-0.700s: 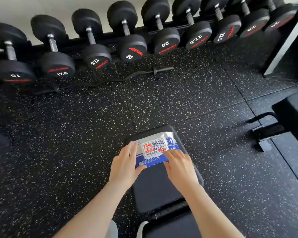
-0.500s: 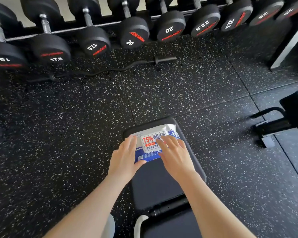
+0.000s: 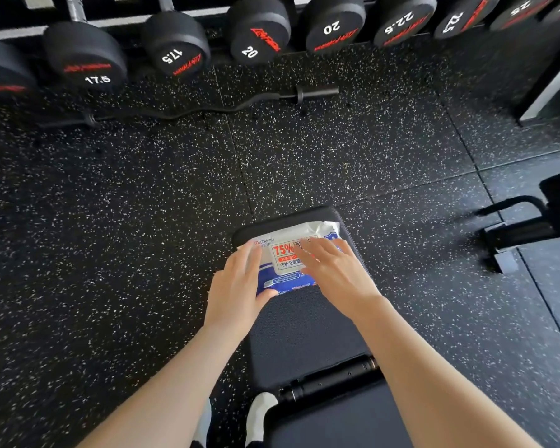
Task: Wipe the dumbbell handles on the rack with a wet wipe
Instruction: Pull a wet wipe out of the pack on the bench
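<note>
Speckled floor point(image 3: 143, 221) surrounds the bench point(image 3: 304, 324); on its far end, both hands (left point(image 3: 236, 286), right point(image 3: 333, 273)) rest flat, fingers straight, on the wipes point(image 3: 288, 253).

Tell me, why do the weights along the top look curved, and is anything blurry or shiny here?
Head view: the wide-angle lens bows the row of dumbbells into an arc; the right hand is slightly motion-smeared at its fingers; the wipes pack shows pale glare on its crinkled far edge; daylight brightens the speckled floor, and the bench stays dark.
</note>
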A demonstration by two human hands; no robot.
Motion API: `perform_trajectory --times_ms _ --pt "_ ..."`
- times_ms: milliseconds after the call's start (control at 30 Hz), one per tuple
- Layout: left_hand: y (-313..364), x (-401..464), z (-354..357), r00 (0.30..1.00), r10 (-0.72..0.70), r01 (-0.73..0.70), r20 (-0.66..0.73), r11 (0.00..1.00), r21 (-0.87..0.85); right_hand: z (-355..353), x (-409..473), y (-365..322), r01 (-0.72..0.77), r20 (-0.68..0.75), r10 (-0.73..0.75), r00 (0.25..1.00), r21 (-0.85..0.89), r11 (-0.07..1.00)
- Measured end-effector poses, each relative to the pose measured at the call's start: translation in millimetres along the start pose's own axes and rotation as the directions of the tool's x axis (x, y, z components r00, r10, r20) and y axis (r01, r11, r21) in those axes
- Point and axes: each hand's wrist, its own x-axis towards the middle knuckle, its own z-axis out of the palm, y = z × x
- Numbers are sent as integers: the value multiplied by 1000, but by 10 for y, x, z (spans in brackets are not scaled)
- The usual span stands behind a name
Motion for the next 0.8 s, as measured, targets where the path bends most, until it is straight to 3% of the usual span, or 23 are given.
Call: perform_trajectory --times_ms 167,300,400,533,633,733,800 --pt "-40 -1 5 999 32 -33 20 999 38 -327 248 -13 -55 -5 56 998 91 994" --pt "-26 -25 -9 999 35 -35 2 998 49 -429 549 -37 -365 -17 390 921 312 877" --pt "-47 13 -63 989 140 -135 -37 984 114 -332 684 -71 -465 -49 520 853 381 799" --pt "-62 118 -101 978 203 -210 57 961 181 -253 660 -54 -486 23 537 843 459 744" --pt "-74 166 -82 973 191 -212 129 963 167 -210 522 -95 -460 -30 529 848 454 763" --pt "-93 184 -78 971 170 -194 168 972 132 -156 311 -178 -474 -157 596 787 463 749" --pt "-100 191 -90 967 155 -182 201 975 125 -88 182 -249 -477 -115 578 808 449 756"
